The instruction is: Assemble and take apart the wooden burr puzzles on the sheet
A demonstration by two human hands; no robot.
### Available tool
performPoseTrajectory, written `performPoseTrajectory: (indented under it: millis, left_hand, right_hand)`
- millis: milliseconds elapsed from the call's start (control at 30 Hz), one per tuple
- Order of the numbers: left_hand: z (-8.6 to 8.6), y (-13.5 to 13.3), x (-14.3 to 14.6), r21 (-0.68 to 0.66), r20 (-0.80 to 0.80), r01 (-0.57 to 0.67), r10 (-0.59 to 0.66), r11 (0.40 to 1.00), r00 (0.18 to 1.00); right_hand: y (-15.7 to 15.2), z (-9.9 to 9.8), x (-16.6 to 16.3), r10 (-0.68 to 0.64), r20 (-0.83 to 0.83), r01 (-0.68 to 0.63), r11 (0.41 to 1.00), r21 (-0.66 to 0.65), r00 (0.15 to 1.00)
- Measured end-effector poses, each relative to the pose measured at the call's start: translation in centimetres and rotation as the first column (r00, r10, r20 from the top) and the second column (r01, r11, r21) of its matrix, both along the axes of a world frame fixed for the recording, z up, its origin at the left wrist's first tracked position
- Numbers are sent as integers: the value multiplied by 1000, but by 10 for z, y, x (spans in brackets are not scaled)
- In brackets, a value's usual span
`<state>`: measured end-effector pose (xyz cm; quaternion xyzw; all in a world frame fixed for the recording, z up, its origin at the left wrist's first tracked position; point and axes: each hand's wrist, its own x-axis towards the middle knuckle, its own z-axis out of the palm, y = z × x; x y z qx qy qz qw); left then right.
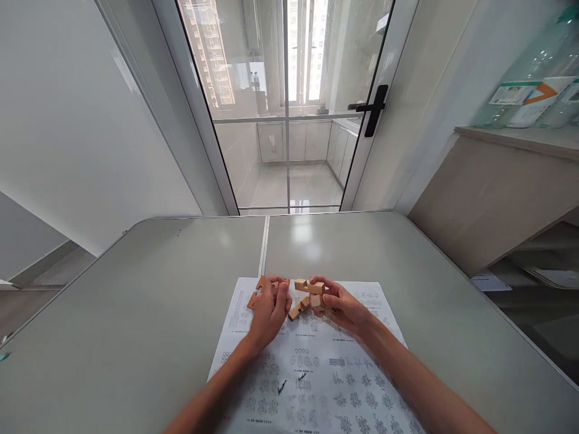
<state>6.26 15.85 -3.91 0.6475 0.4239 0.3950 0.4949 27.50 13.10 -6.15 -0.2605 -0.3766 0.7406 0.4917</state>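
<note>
Seemingly mid-handling, the right hand (342,305) pinches wooden blocks (317,289) over a printed sheet (325,348), left hand (270,310) grip unclear, next move calling for steadiness.

From the person's head, the one camera in this room looks forward and down, fairly near above the table (149,313), facing the glass door (286,119) beyond it.

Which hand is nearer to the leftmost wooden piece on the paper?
The left. The left hand is just beside the leftmost wooden piece, to its right; the right hand is farther right, holding wooden blocks.
</note>
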Motion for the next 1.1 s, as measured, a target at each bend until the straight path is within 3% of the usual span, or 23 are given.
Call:
performPoseTrajectory:
  millis: [67,133,200,267,533,800,967,1100]
  left_hand:
    - [2,2,0,-207,114,173,-152,963,982]
    - [4,5,-1,-373,244,384,-309,845,919]
    - [7,7,-3,-446,330,504,-387,740,861]
    - [10,8,-4,-458,362,531,-396,713,844]
    - [13,9,-7,-454,398,441,-266,774,878]
    - [9,12,-4,-362,366,227,-86,904,926]
    - [7,11,-4,-326,337,187,-71,927,939]
    - [8,6,-2,-220,216,124,-76,967,973]
  right_hand:
    - [0,-3,2,95,-30,-94,995,43,995]
    - [0,-5,3,194,-50,-189,978,89,980]
    - [0,-5,3,280,-56,-271,955,120,959]
    - [-1,-4,2,321,-55,-312,941,131,945]
    - [-2,4,1,176,35,-178,978,108,984]
    - [0,4,4,-64,13,64,998,21,998]
    - [0,3,2,-100,-2,100,995,-21,995]
    - [-2,7,1,-99,-1,99,995,-26,995]
